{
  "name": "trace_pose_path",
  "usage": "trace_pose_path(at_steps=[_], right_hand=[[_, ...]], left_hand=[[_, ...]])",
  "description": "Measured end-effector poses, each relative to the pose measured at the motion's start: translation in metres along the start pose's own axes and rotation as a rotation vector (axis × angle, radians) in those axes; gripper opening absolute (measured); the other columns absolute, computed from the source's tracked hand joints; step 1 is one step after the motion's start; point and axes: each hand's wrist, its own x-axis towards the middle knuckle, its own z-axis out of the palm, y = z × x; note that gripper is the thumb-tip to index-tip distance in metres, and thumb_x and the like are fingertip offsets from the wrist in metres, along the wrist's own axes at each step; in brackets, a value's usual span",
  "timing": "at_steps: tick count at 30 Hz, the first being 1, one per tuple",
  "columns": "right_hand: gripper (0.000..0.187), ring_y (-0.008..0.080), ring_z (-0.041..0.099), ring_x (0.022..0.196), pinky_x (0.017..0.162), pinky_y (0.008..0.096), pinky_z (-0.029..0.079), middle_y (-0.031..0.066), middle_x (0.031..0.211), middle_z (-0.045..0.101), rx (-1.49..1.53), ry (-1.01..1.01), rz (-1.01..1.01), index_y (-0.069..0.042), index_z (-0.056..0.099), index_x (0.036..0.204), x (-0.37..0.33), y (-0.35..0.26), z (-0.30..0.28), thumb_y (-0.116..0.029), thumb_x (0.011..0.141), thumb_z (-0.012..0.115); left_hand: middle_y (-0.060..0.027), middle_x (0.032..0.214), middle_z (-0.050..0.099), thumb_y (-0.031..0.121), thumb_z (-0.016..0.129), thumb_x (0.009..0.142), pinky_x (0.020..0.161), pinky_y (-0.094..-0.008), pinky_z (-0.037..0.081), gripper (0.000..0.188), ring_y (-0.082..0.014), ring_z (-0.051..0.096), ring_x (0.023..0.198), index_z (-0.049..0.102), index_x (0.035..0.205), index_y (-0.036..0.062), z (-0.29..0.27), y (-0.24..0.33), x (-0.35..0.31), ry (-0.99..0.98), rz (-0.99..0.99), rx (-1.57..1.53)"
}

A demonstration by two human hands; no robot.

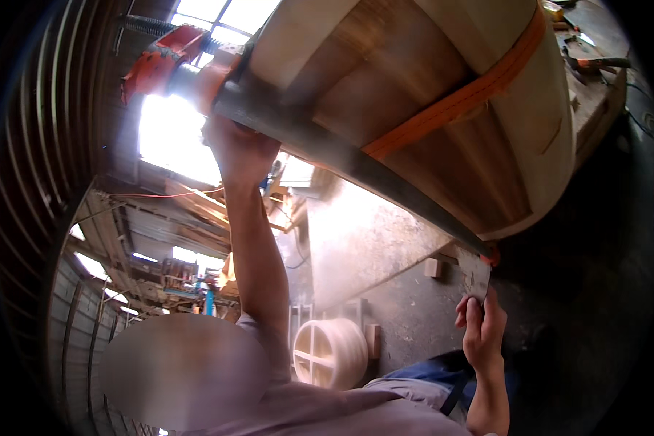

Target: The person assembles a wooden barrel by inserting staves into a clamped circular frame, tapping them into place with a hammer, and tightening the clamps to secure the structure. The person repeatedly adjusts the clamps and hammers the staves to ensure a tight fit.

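Note:
A large rounded shell of wooden staves (407,65), light and dark, fills the top of the head view. An orange strap (454,112) runs round it. Along its near side lies a long dark pipe clamp (349,156) with an orange head at upper left and a small orange end at lower right. My left hand (241,149) is raised and closed round the pipe just below the orange head; part of its fingers is hidden. Lower right, my right hand (483,327) grips a flat scraper (477,277), its blade up beside the clamp's lower end.
At the right, a workbench (596,109) carries a hammer (599,63) and other tools. Below the shell is a pale, dusty board (370,232). A round wooden frame with a cross (330,354) and a wooden block (433,267) stand near the floor. Lumber (203,207) is piled farther back.

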Motion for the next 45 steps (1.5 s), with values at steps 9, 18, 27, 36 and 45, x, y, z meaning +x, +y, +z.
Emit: trace_pose_path(at_steps=[9, 18, 27, 36, 45], right_hand=[[0.041, 0.0213, 0.058, 0.062, 0.055, 0.0338, 0.047, 0.0104, 0.079, 0.057, -0.316, 0.217, -0.632, -0.012, 0.07, 0.122, 0.112, -0.074, -0.031, -0.013, 0.081, 0.073], [0.055, 0.0218, 0.064, 0.064, 0.058, 0.0379, 0.053, 0.0045, 0.085, 0.057, -0.818, 0.389, -0.859, -0.031, 0.062, 0.133, 0.187, -0.147, 0.008, -0.024, 0.08, 0.076], [0.058, 0.0271, 0.065, 0.063, 0.053, 0.0375, 0.052, 0.0106, 0.085, 0.061, -0.989, 0.307, -0.697, -0.03, 0.055, 0.14, 0.174, -0.168, 0.018, -0.027, 0.085, 0.074], [0.051, 0.027, 0.058, 0.052, 0.049, 0.0379, 0.048, 0.0076, 0.071, 0.056, -0.968, 0.228, -0.838, -0.026, 0.059, 0.136, 0.175, -0.188, -0.013, -0.029, 0.086, 0.072], [0.047, 0.026, 0.06, 0.055, 0.05, 0.0375, 0.048, 0.0075, 0.075, 0.058, -0.94, 0.296, -0.836, -0.025, 0.062, 0.133, 0.179, -0.182, -0.007, -0.03, 0.087, 0.071]], left_hand=[[-0.0051, 0.102, 0.065, 0.012, 0.087, 0.067, 0.081, -0.0308, 0.049, 0.06, -0.0157, 0.061, 0.09, 0.06, 0.119, -0.0016, 0.006, -0.001, -0.005, 0.073, -0.192, -0.213], [-0.0078, 0.096, 0.069, 0.009, 0.083, 0.068, 0.08, -0.0305, 0.05, 0.043, -0.0153, 0.063, 0.086, 0.066, 0.107, -0.001, 0.006, 0.021, -0.004, 0.087, -0.401, -0.21], [-0.0095, 0.101, 0.071, 0.008, 0.081, 0.07, 0.088, -0.0321, 0.051, 0.05, -0.0197, 0.067, 0.094, 0.065, 0.116, -0.0022, 0.019, 0.035, 0.0, 0.129, -0.247, -0.183], [-0.0156, 0.097, 0.07, 0.01, 0.071, 0.069, 0.082, -0.0403, 0.051, 0.045, -0.0363, 0.067, 0.089, 0.066, 0.112, 0.0042, 0.014, 0.035, 0.001, 0.096, -0.201, -0.03], [-0.0159, 0.118, 0.054, 0.051, 0.077, 0.078, 0.102, -0.0452, 0.044, 0.074, -0.0285, 0.056, 0.115, 0.053, 0.124, -0.0015, -0.036, 0.099, 0.002, 0.285, -0.004, -0.064]])
